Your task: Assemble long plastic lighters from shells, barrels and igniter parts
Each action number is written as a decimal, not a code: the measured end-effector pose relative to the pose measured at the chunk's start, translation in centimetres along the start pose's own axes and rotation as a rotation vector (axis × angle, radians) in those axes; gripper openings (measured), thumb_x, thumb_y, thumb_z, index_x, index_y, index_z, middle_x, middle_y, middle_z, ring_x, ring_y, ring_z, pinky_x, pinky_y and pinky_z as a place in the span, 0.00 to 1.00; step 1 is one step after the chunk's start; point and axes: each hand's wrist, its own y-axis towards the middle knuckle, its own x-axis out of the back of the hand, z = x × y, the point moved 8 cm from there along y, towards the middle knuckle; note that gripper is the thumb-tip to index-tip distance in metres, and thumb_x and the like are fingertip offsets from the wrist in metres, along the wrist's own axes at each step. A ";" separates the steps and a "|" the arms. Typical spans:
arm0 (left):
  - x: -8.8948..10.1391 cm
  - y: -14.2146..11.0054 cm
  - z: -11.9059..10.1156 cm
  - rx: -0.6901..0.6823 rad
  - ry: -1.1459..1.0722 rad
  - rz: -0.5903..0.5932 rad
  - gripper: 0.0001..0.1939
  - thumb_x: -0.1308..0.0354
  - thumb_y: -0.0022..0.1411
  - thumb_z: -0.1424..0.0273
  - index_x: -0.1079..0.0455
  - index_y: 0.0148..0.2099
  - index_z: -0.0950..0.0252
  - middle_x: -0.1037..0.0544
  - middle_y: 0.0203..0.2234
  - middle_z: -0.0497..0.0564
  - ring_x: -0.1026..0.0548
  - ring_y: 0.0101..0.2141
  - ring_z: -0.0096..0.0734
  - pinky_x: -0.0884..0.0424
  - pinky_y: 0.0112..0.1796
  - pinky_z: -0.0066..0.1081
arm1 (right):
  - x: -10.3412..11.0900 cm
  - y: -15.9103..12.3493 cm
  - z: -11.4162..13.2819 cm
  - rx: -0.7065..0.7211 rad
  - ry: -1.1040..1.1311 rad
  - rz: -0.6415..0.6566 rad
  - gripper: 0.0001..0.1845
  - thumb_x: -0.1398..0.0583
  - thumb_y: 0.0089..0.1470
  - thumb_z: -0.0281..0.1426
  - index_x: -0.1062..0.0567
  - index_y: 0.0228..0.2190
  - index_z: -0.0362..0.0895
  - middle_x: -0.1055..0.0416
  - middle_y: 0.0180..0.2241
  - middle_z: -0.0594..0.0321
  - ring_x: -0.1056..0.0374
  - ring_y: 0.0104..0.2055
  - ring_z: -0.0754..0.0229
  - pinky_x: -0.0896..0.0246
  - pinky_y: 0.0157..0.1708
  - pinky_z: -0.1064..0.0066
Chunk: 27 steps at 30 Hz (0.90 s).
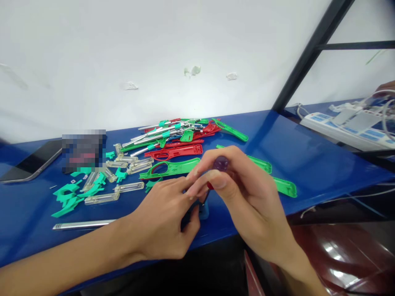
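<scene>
My right hand [247, 193] is closed around a small screwdriver [221, 163] with a dark purple handle end. A bit of red and a thin dark shaft show below its fingers, the shaft pointing down toward my left hand. My left hand [168, 220] is closed at the table's front edge, its fingertips close to the right hand. A blue plastic piece [204, 211] shows by its thumb; most of it is hidden, so its kind cannot be made out. Just beyond the hands lie a green casing half [182, 167] and a red casing half [177, 152], shaped like gas lighter shells.
Metal tubes with green parts [154, 137] are heaped at the back. Clear plastic tanks [101, 199] and green pieces [66, 197] lie left, near a phone [32, 160]. A silver tube [83, 225] is by my left forearm. Power strips [345, 129] stand right, past a black frame [304, 65].
</scene>
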 end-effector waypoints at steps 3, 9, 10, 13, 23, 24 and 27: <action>-0.1 0.2 -0.1 0.014 -0.008 0.057 0.13 0.48 0.64 0.73 0.32 0.51 0.65 0.18 0.41 0.58 0.16 0.40 0.49 0.18 0.39 0.45 | 0.3 -0.1 0.4 0.038 -0.093 -0.015 0.06 0.41 0.74 0.32 0.22 0.47 0.48 0.21 0.43 0.68 0.22 0.40 0.67 0.26 0.45 0.73; -0.9 -0.3 0.2 0.081 0.003 0.162 0.14 0.45 0.71 0.68 0.34 0.56 0.64 0.17 0.46 0.59 0.17 0.44 0.56 0.18 0.40 0.53 | 0.4 -0.1 0.6 0.071 -0.145 -0.012 0.09 0.40 0.74 0.33 0.20 0.50 0.47 0.21 0.42 0.66 0.24 0.40 0.66 0.28 0.41 0.72; -1.0 -0.6 0.3 0.096 0.003 0.165 0.14 0.45 0.72 0.68 0.34 0.57 0.63 0.18 0.46 0.59 0.17 0.44 0.56 0.18 0.40 0.53 | 0.5 -0.1 0.6 0.069 -0.148 -0.017 0.10 0.40 0.74 0.33 0.20 0.51 0.47 0.21 0.41 0.67 0.24 0.39 0.66 0.28 0.41 0.72; -1.2 -1.1 0.5 0.131 -0.005 0.148 0.16 0.45 0.74 0.66 0.34 0.61 0.62 0.18 0.49 0.59 0.17 0.45 0.54 0.18 0.40 0.52 | 0.6 -0.1 0.5 0.073 -0.165 -0.036 0.09 0.40 0.74 0.32 0.20 0.51 0.49 0.20 0.43 0.67 0.24 0.38 0.67 0.28 0.42 0.72; -1.0 -0.9 1.0 0.127 -0.037 -0.008 0.06 0.50 0.79 0.71 0.33 0.51 0.60 0.20 0.41 0.49 0.18 0.38 0.39 0.24 0.37 0.37 | 0.2 -0.3 0.7 0.099 -0.206 -0.033 0.10 0.41 0.74 0.30 0.22 0.52 0.49 0.20 0.46 0.66 0.23 0.43 0.65 0.27 0.43 0.72; -1.0 -0.8 0.9 0.116 -0.025 -0.018 0.06 0.51 0.80 0.72 0.33 0.50 0.60 0.20 0.40 0.49 0.19 0.37 0.38 0.24 0.36 0.36 | 0.2 -0.3 0.8 0.106 -0.212 -0.034 0.10 0.41 0.74 0.30 0.22 0.52 0.49 0.20 0.46 0.66 0.23 0.42 0.65 0.27 0.43 0.71; -0.9 -0.6 0.7 0.082 -0.011 -0.057 0.08 0.54 0.81 0.72 0.34 0.49 0.61 0.21 0.38 0.48 0.20 0.35 0.35 0.25 0.35 0.34 | 0.2 -0.3 0.9 0.108 -0.213 -0.041 0.10 0.41 0.74 0.30 0.21 0.52 0.48 0.20 0.45 0.65 0.24 0.40 0.65 0.27 0.41 0.71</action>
